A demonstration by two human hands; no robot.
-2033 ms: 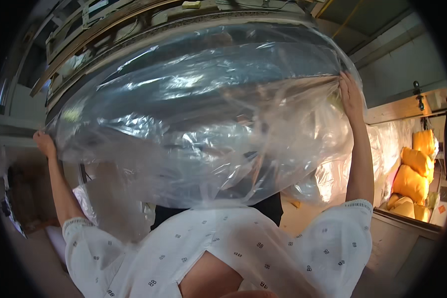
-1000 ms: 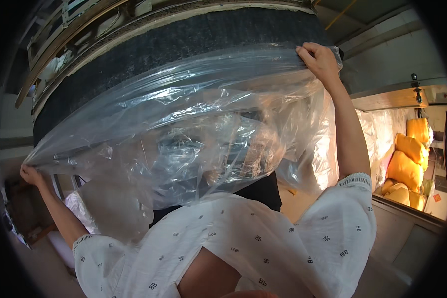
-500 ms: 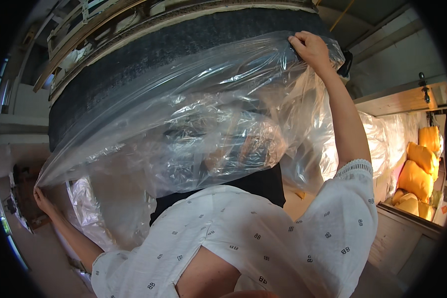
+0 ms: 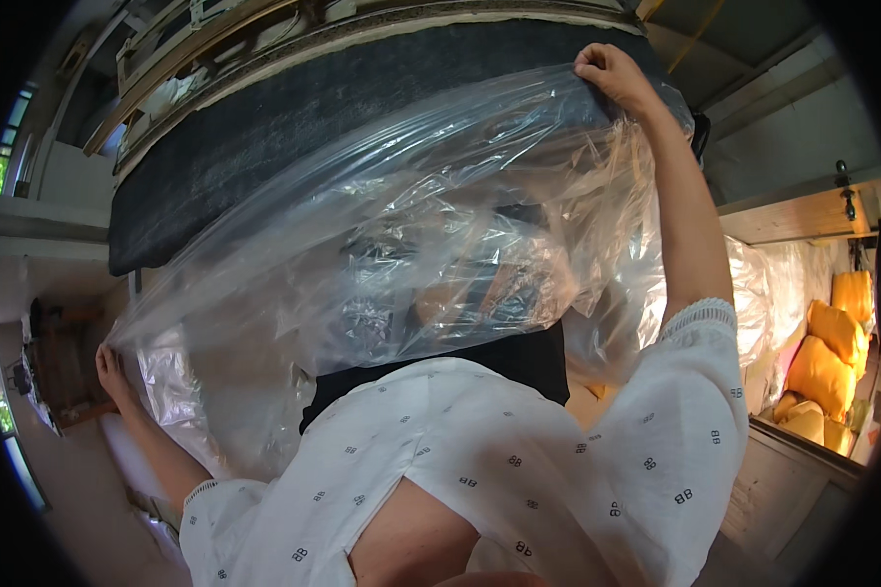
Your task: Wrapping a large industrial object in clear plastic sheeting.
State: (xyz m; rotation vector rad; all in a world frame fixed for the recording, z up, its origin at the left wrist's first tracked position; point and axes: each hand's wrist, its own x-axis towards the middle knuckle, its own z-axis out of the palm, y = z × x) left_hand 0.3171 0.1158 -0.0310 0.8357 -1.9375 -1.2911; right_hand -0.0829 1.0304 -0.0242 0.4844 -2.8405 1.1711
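Note:
A wide sheet of clear plastic film [image 4: 382, 210] is stretched slantwise in front of me, creased and shiny. My right hand [image 4: 612, 78], raised at the far right, pinches its upper edge. At the lower left, my left hand [image 4: 111, 370] grips the film's other corner, fingers closed. Behind the sheet's top edge runs a long dark grey padded surface [image 4: 294, 127], and the film partly overlaps it. Through the film, dark and brownish shapes show near my waist, too blurred by creases to name.
Wooden slats and a metal frame [image 4: 206, 68] stand beyond the dark surface. To the right are a wooden ledge [image 4: 803, 207], more plastic film [image 4: 754, 293] and several yellow bundles [image 4: 822, 377]. A brown shelf-like piece [image 4: 69, 362] lies at far left.
My left hand has moved up and to the right with its corner of film. My right hand has risen slightly, still pinching the edge. The view has shifted a little.

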